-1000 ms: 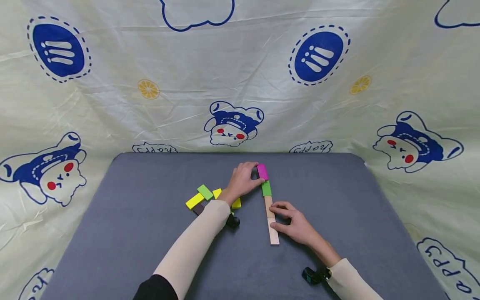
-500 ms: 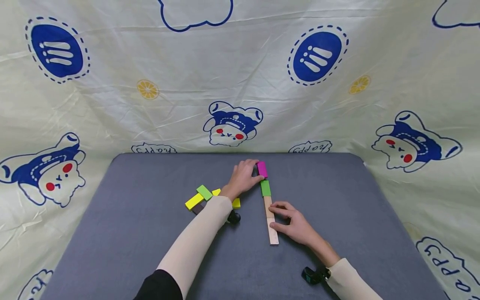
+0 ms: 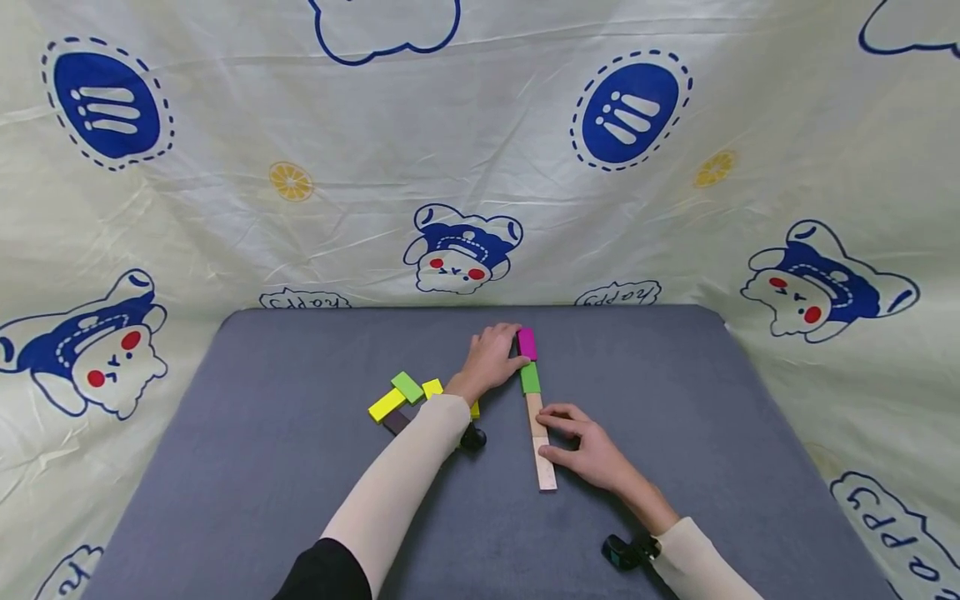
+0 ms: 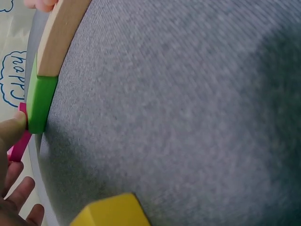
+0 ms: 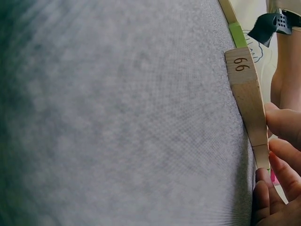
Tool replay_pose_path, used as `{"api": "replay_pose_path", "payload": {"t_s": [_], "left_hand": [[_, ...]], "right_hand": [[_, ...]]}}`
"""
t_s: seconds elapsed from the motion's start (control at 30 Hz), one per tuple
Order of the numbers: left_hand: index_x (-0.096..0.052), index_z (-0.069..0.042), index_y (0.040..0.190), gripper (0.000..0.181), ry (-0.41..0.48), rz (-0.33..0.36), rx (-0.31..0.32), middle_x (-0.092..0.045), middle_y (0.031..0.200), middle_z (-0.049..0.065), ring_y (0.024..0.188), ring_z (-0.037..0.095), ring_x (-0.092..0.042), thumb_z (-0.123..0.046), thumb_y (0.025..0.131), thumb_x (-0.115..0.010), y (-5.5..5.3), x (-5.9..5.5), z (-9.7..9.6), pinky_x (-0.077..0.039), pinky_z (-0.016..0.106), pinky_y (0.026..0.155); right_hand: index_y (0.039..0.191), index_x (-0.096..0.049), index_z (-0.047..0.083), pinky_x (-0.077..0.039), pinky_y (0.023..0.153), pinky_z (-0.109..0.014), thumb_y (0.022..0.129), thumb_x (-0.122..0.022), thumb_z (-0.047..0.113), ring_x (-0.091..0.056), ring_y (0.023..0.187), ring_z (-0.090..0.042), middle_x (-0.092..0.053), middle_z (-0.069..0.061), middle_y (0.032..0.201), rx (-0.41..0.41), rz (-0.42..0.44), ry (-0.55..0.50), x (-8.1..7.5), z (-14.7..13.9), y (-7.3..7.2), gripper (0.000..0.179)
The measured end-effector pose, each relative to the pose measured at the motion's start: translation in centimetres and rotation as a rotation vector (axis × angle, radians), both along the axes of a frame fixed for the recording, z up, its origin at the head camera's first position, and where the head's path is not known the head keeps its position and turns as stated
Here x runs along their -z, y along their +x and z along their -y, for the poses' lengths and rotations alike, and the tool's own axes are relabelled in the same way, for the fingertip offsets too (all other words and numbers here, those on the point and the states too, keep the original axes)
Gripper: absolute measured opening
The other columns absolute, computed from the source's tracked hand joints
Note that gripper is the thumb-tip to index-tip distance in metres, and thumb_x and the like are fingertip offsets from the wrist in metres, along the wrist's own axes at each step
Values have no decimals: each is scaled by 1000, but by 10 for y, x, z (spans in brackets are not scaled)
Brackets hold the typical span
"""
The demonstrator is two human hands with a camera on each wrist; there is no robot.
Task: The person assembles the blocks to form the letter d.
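My left hand (image 3: pixel 491 358) pinches a magenta block (image 3: pixel 528 344) lengthwise, thumb at the near end and a fingertip at the far end. This block stands at the far end of a row, close against a green block (image 3: pixel 530 377). Nearer in the row lie two plain wooden blocks, a far one (image 3: pixel 534 404) and a near one (image 3: pixel 547 477). The near block (image 5: pixel 242 70) shows the number 66 in the right wrist view. My right hand (image 3: pixel 592 446) rests its thumb on the near wooden block and its index finger on the far one.
Left of the row, several loose blocks lie partly under my left forearm: a yellow block (image 3: pixel 386 406), a light green block (image 3: pixel 407 387) and a dark block (image 3: pixel 397 422) among them. A grey cloth covers the table (image 3: pixel 262 467); a printed curtain (image 3: pixel 495 125) hangs behind it.
Half a second ago the magenta block had shifted slightly away from the green one; now my left hand has brought it back close against it. My right hand has stayed in place.
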State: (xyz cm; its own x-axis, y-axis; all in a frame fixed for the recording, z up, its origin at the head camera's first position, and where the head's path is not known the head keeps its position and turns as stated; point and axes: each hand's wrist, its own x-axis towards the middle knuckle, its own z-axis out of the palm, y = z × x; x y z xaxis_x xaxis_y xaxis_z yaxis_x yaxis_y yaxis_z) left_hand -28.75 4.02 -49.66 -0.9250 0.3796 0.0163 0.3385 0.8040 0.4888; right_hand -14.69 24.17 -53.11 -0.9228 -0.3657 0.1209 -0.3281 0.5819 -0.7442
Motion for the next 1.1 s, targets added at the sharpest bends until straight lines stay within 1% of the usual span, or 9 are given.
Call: {"api": "replay_pose_path", "payload": {"t_s": [0.13, 0.3, 0.37, 0.6, 0.73, 0.87, 1.0, 1.1], "left_hand": [[-47, -12, 154, 64, 13, 23, -15, -50, 156, 9, 142, 29, -46, -39, 99, -68, -1, 4, 0, -37, 52, 115], [-47, -10, 154, 65, -7, 56, -20, -50, 156, 11, 143, 32, -45, -40, 100, -66, -3, 7, 1, -34, 55, 119], [-47, -10, 154, 64, -26, 62, -16, -50, 156, 11, 143, 32, -45, -41, 101, -64, -4, 7, 1, -34, 54, 119], [-48, -10, 154, 62, -47, 76, -15, -51, 156, 10, 142, 31, -45, -41, 102, -63, -1, 3, 0, -35, 53, 117], [-48, -12, 154, 63, -68, 75, -13, -50, 157, 8, 143, 31, -44, -43, 102, -62, 1, 2, -2, -34, 53, 117], [-47, -14, 155, 61, -84, 69, 2, -49, 158, 6, 143, 31, -44, -43, 103, -60, 1, 3, -3, -34, 52, 117], [-48, -22, 155, 54, -82, 58, 37, -49, 158, 4, 144, 31, -43, -40, 105, -58, 2, 3, -1, -35, 52, 116], [-50, -26, 154, 50, -79, 55, 53, -50, 158, 2, 144, 31, -42, -38, 106, -56, 3, 2, 0, -34, 52, 115]], "right_hand": [[134, -69, 8, -46, 106, -36, 92, -80, 24, -54, 131, -32, -60, -8, 139, -3, 2, -7, 0, 0, 0, 47], [134, -69, 8, -46, 106, -35, 91, -80, 22, -55, 130, -31, -60, -8, 138, -1, -3, -19, 1, 1, -1, 47], [133, -69, 8, -46, 106, -35, 91, -80, 22, -55, 130, -31, -60, -8, 138, 0, -3, -22, 1, 1, -1, 47], [133, -69, 8, -45, 106, -33, 91, -80, 23, -55, 130, -32, -60, -8, 138, -6, -6, -28, 2, 0, -1, 46], [133, -69, 7, -45, 106, -30, 91, -80, 22, -55, 131, -32, -60, -8, 139, -10, -4, -32, 2, -1, -1, 46], [133, -69, 6, -45, 106, -30, 91, -80, 21, -55, 131, -31, -60, -9, 138, -12, -6, -29, 1, 0, 0, 46], [133, -69, 5, -47, 106, -34, 91, -80, 20, -55, 129, -31, -60, -10, 138, -11, -5, -23, 1, 1, -1, 46], [133, -69, 6, -47, 106, -38, 90, -80, 20, -55, 130, -31, -60, -9, 138, -7, 4, -20, 1, 1, -1, 46]]}}
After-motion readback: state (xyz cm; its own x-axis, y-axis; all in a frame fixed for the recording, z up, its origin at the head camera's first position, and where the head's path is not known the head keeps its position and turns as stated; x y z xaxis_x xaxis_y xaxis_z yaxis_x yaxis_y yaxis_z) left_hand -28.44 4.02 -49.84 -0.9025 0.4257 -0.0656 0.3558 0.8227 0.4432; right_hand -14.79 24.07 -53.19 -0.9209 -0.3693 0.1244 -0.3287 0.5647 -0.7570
